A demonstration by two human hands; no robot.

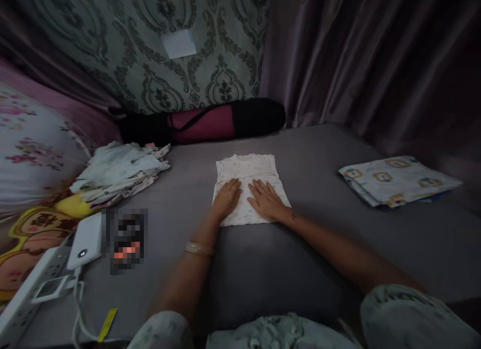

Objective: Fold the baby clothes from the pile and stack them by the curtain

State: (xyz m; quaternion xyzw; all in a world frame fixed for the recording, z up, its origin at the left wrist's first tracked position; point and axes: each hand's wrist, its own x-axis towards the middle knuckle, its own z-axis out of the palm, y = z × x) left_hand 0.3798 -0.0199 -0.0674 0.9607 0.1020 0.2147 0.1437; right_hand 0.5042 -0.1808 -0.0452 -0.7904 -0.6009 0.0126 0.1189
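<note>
A small white garment with a faint print lies folded on the grey bed sheet, its far edge slightly ruffled. My left hand rests flat on its left half, fingers pointing away from me. On the right half lies my right hand, palm down with the fingers spread. Both hands press the cloth from above and grip nothing. A fold line crosses the garment just beyond my fingertips.
Crumpled clothes are heaped at left beside a floral pillow. A power bank, power strip and cables lie front left. Folded printed cloth sits at right. A black and magenta long bag lines the wall.
</note>
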